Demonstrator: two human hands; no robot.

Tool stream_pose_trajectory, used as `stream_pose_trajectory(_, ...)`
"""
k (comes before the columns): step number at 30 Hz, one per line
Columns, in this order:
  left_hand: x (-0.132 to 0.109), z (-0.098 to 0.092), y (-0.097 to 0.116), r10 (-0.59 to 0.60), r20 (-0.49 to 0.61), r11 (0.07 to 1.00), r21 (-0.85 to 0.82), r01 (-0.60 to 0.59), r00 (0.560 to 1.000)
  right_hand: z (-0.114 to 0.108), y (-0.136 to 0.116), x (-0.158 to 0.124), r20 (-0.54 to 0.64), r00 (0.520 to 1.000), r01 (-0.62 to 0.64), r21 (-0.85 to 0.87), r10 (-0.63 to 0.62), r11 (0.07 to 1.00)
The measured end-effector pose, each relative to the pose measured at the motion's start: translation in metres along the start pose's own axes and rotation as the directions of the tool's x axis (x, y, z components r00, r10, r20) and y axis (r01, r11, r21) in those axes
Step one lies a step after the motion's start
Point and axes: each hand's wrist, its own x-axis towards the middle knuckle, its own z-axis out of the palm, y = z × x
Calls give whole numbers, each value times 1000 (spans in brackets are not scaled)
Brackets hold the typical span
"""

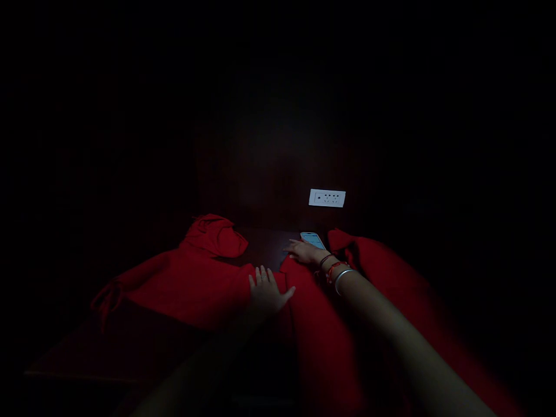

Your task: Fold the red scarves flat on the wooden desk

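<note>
A large red cloth [186,284] lies spread over a dark table [264,246] in a very dim room. My left hand [266,292] rests flat on the cloth near its middle, fingers stretched out and thumb apart. My right hand [304,251] reaches farther, lying flat at the cloth's far edge, fingers extended toward the bare tabletop. Several bangles [336,271] circle that wrist. A phone [313,239] with a lit screen lies just beyond the right hand, touching or nearly touching it.
A white wall socket plate [327,198] sits on the dark wall behind the table. A bunched part of the red cloth [215,234] rises at the back left. The rest of the room is too dark to make out.
</note>
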Motion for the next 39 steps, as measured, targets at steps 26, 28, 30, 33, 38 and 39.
stream_pose_trajectory(26, -4, 14, 0, -41, -31, 998, 43, 42, 999, -34, 43, 30, 227, 956, 191, -13, -183, 982)
stream_pose_trajectory(28, -5, 14, 1, -31, -34, 999, 23, 32, 999, -38, 49, 30, 269, 946, 166, 80, -182, 983)
stream_pose_trajectory(30, -7, 14, 1, -24, -39, 1000, 8, 24, 999, -40, 56, 29, 313, 937, 125, 116, -156, 985)
stream_pose_trajectory(33, -8, 14, -3, -16, -40, 999, -36, 14, 999, -39, 64, 27, 344, 933, 75, 109, -109, 991)
stream_pose_trajectory(38, 24, 2, -15, -2, 31, 952, -306, 11, 1000, -38, 65, 25, 188, 976, 87, 104, -105, 991)
stream_pose_trajectory(39, 36, -2, -16, 4, 74, 916, -399, 26, 997, -38, 64, 25, 169, 979, 103, 96, -118, 990)
